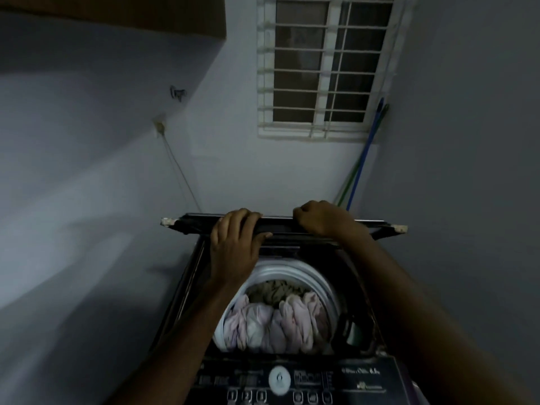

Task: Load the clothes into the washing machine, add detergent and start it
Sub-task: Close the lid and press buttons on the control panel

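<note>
While clothes (pixel 277 320) fill drum (pixel 292 273) of washer (pixel 181 302), pink and white heaped below both wrists, olive piece behind. Lid (pixel 321 228) raised on edge at far side. Left hand (pixel 236 238) grips lid's top edge, fingers curled over, thumb on near face. Right hand (pixel 320 217) clenches same edge, just right of left. Control panel (pixel 292 381) nearest, under forearms. Barred window (pixel 327 65) beyond hands; 2 poles (pixel 362 162) in corner, right of right hand.

Pale pink and beige clothes (pixel 274 320), black washing machine (pixel 187 290), white window grille (pixel 321 71), blue pole (pixel 365 153)
</note>
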`<control>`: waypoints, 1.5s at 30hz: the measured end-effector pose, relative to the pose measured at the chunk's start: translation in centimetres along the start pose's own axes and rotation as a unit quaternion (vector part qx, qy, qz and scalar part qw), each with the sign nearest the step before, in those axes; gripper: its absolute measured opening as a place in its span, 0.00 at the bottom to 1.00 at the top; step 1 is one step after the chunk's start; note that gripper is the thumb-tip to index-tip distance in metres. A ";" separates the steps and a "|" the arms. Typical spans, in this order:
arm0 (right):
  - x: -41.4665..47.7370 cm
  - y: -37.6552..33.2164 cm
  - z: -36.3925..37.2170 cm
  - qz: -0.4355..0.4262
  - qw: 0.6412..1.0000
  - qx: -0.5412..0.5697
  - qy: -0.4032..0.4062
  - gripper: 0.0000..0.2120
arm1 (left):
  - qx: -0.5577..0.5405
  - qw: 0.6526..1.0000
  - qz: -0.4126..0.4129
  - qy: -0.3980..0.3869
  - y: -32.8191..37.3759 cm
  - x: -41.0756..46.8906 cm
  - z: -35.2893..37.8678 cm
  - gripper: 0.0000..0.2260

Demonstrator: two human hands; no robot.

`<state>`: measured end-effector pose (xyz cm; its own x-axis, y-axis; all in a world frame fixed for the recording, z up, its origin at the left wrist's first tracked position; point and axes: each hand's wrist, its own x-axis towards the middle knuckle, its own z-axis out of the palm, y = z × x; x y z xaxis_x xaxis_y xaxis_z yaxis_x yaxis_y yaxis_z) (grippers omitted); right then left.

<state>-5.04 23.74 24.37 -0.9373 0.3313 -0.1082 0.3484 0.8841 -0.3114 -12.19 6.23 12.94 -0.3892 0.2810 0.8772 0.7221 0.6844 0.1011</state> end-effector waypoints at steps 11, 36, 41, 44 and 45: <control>-3.0 1.9 10.6 -0.006 0.993 0.033 -0.116 0.17 | 0.021 0.984 -0.021 -0.174 1.9 -12.9 -4.9 0.15; -14.3 10.0 25.5 -0.082 0.991 -0.007 0.101 0.27 | -0.017 0.886 -0.052 -0.460 0.7 -23.9 -8.8 0.26; -19.2 11.0 26.2 -0.037 0.997 -0.027 0.065 0.41 | 0.012 0.895 -0.043 -0.444 0.8 -25.9 -10.6 0.31; -20.5 11.1 26.3 -0.028 0.997 -0.040 0.054 0.50 | -0.004 0.895 -0.052 -0.443 0.8 -27.1 -11.6 0.31; -20.8 11.1 26.4 -0.026 0.997 -0.048 0.050 0.52 | -0.013 0.896 -0.054 -0.441 0.7 -27.3 -11.9 0.31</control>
<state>18.18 17.97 -1.76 -0.9501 0.3120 0.0017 0.3038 0.9266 -0.2216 5.77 -8.99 -5.34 -0.7496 0.6446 0.1504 0.6619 0.7265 0.1846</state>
